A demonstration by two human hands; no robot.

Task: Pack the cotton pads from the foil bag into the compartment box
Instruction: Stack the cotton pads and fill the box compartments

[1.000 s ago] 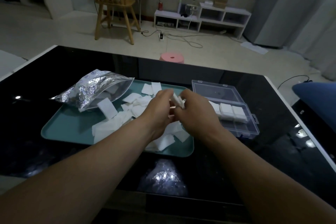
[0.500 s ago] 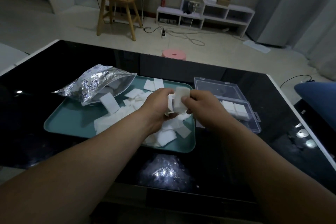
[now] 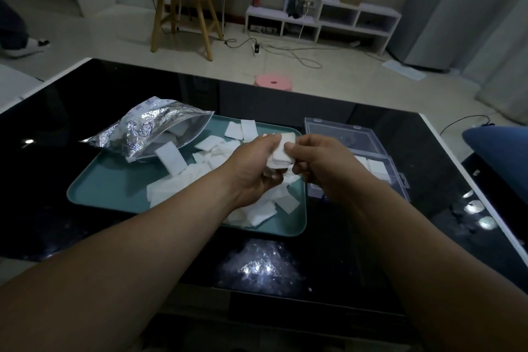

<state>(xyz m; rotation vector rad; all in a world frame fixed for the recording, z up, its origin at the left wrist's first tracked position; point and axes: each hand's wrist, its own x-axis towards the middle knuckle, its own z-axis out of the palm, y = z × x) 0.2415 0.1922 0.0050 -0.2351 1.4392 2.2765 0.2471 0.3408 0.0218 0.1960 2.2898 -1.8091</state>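
Pinching one small stack of white square cotton pads (image 3: 283, 151), left hand (image 3: 254, 164) at nine o'clock, right hand (image 3: 320, 160) at three.

Home living room; wooden chair (image 3: 183, 0), low shelf (image 3: 323, 20)

Middle's kinda crowded: left hand (image 3: 251, 164) and right hand (image 3: 321, 161) meet over the 3 o'clock edge of the teal tray (image 3: 114, 183), pinching a stack of cotton pads (image 3: 283, 151), right in the lane to the compartment box (image 3: 384, 170). Its lid (image 3: 343, 136) is flipped open toward 12 o'clock. Foil bag (image 3: 151, 128) hogs the tray's 10 o'clock corner, loose pads (image 3: 171, 191) cover the middle. Bare bench (image 3: 43, 186) at the tray's 6 and 9 o'clock.
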